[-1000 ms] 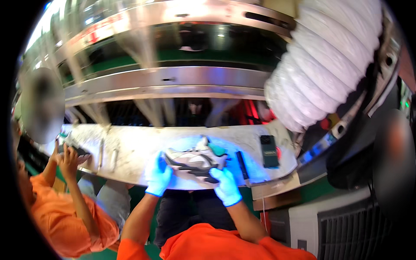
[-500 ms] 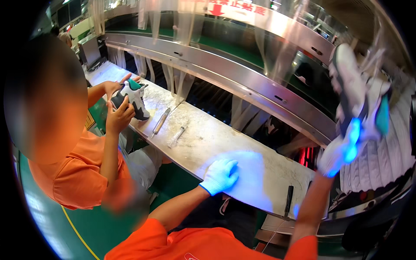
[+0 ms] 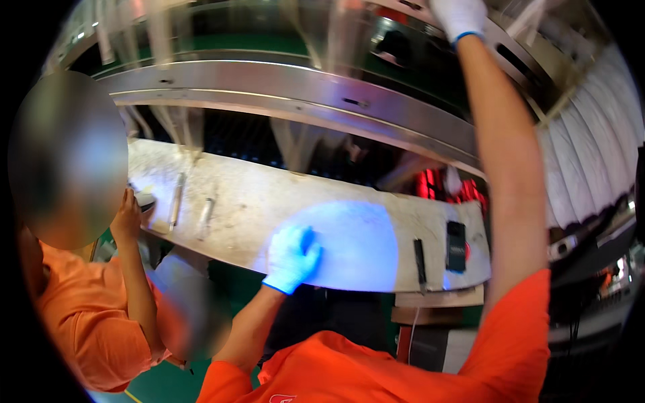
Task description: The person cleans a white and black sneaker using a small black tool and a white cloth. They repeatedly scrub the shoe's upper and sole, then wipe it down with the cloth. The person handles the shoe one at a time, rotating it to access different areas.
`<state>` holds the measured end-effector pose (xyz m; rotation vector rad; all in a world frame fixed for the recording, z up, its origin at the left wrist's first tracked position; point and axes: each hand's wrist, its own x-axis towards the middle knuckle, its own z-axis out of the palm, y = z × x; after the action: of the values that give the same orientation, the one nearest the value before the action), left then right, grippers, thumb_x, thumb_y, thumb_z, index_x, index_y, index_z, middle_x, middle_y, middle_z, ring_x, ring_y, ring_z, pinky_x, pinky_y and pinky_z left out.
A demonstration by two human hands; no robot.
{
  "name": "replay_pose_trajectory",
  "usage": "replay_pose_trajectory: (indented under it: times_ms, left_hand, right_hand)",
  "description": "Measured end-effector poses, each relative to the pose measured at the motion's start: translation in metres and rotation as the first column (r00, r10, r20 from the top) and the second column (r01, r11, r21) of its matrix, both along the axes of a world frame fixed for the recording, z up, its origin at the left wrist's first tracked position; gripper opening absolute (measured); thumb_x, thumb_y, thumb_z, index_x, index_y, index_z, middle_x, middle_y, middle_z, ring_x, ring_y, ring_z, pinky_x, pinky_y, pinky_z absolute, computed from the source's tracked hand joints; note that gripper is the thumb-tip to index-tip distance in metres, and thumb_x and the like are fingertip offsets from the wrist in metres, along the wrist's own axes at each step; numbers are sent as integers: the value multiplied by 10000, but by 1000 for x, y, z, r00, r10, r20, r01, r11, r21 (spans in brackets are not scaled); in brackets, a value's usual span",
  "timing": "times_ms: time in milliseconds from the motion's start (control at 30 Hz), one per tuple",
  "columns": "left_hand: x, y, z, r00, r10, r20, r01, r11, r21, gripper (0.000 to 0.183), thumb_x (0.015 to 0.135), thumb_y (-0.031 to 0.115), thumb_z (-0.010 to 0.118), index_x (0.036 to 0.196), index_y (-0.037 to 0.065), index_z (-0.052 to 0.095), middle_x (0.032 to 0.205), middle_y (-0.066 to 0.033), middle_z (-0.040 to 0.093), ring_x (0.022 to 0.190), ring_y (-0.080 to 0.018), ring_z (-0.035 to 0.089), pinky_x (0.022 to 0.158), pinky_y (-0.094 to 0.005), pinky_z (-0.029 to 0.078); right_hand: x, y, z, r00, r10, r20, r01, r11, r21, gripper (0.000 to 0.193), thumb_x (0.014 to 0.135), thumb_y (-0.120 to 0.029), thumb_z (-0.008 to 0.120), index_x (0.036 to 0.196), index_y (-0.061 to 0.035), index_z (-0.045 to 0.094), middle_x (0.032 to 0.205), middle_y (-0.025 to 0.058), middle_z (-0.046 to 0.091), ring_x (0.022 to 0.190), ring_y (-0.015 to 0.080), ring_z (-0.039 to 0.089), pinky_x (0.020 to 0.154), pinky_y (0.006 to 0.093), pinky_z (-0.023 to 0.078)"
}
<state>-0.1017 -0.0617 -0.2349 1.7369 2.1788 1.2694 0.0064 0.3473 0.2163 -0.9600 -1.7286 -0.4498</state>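
Observation:
My left hand, in a white glove with a blue cuff, rests on the pale work bench in a patch of blue light. Its thumb stands apart from the fingers, and it holds nothing. My right arm stretches far up at the right, over the metal conveyor rail. The gloved right hand is cut off by the top edge of the picture, so its fingers and anything in them cannot be seen. No shoe shows in what is visible of it.
At the left a co-worker's hand holds a partly hidden shoe. On the bench lie a slim tool, a clear tube, a black-handled tool and a dark phone-like rectangle. White pleated ducting stands at the right.
My right hand, which held sneakers at the right, has gone up and left to the top edge; the sneakers no longer show. The view has shifted. My left hand stays on the bench.

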Motion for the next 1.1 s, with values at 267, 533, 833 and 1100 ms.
replay_pose_trajectory:
  times_ms: [267, 533, 833, 1100]
  left_hand:
    - [10, 5, 4, 998, -51, -24, 52, 997, 53, 424, 878, 271, 849, 1233, 50, 784, 1187, -163, 797, 1121, -414, 736, 1009, -521, 580]
    - [24, 19, 19, 979, -114, -172, 112, 994, -16, 379, 835, 255, 863, 1149, 53, 800, 1150, -155, 793, 1049, -405, 726, 978, -508, 572]
    - [15, 8, 25, 993, -48, -111, 47, 999, -18, 329, 834, 185, 887, 1126, 65, 793, 1147, -131, 802, 1048, -380, 729, 964, -490, 564]
    - [15, 10, 16, 984, -51, -169, 44, 998, -44, 358, 822, 211, 864, 1136, 48, 812, 1161, -179, 787, 1097, -436, 719, 1017, -519, 569]
  right_hand:
    - [100, -191, -339, 830, 551, 83, -520, 819, -242, 213, 931, -194, 890, 1055, -34, 825, 975, 176, 798, 873, 404, 781, 805, 453, 646]
    - [314, 22, -490, 784, -426, 451, 596, 721, -354, 876, 938, -565, 793, 1565, 21, 613, 1484, 315, 696, 1520, 438, 558, 1212, 558, 489]
    - [285, 75, -447, 761, -443, 474, 605, 223, -764, 721, 969, -539, 717, 1577, -190, 550, 1587, 141, 486, 1455, 335, 449, 1176, 511, 390]
    - [262, -20, -378, 418, -241, -876, -670, 569, -476, 344, 925, -258, 840, 1192, -121, 672, 993, 57, 642, 870, 211, 633, 757, 383, 519]
